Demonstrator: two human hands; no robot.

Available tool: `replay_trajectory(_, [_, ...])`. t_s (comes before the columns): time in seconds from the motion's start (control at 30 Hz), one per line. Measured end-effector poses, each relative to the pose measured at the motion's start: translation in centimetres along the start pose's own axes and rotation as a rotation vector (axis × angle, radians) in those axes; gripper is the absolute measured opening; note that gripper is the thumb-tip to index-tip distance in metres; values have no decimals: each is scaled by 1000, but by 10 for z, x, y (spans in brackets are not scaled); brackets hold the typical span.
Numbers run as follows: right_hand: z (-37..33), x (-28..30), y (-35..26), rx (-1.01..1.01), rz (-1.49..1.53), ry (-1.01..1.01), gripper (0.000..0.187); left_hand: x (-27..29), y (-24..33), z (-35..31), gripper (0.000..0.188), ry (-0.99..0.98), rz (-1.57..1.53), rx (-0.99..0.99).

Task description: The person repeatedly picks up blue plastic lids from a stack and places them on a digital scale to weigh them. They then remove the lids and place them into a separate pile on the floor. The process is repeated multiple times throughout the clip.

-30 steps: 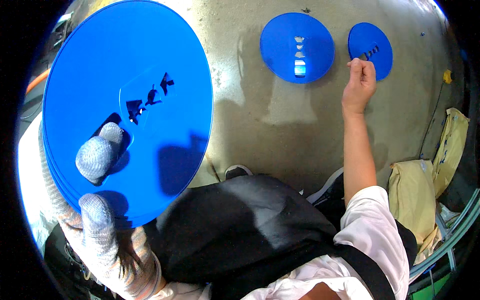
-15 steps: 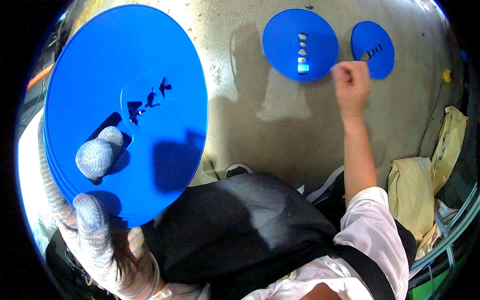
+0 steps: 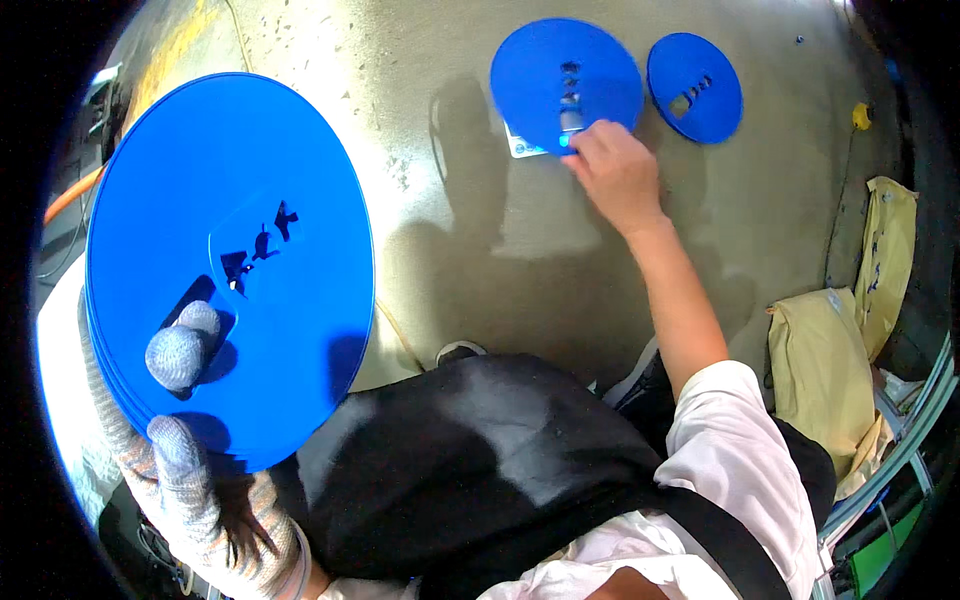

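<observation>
My left hand (image 3: 185,460), in a grey knitted glove, grips a stack of large blue round discs (image 3: 300,370) upright at the left. Its fingertips poke through a slot in the front disc, and the thumb lies at the lower rim. My bare right hand (image 3: 615,175) has its fingers closed at the near rim of another blue disc (image 3: 530,80) with a row of cutouts. Beneath that disc shows the corner of a flat white device (image 3: 522,146), and a small cyan light glows by my fingertips. The thumb's contact there is partly hidden.
A smaller-looking blue disc (image 3: 715,120) lies on the concrete floor (image 3: 540,280) at the far right. Tan paper sacks (image 3: 820,360) stand to my right beside metal tubing (image 3: 905,430). An orange hose (image 3: 75,193) runs at the left, and a yellow object (image 3: 861,116) sits far right.
My right hand has moved left and nearer, onto the near rim of the floor disc. That disc has shifted, showing the white corner under it. The left hand keeps the stack.
</observation>
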State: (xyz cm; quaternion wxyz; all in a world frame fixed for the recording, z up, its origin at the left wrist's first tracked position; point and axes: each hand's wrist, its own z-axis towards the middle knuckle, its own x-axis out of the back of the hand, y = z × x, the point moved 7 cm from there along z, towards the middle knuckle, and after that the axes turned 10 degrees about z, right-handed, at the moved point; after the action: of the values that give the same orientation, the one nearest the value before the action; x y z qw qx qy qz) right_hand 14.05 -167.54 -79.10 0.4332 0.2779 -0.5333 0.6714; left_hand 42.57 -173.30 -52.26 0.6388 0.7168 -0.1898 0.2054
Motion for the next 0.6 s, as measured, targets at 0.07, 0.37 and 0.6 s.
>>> replay_trajectory(0.07, [1,20,21,-76,13,125,24,3,-1,1,82,2,3,-20])
replay_trajectory(0.37, [-25,56,142,-477,-112,145,22,11,4,2,81,-109,24,27])
replay_trajectory(0.6, [15,67,35,-335,288,393,32,-7,21,-15,78,-171,-117,89])
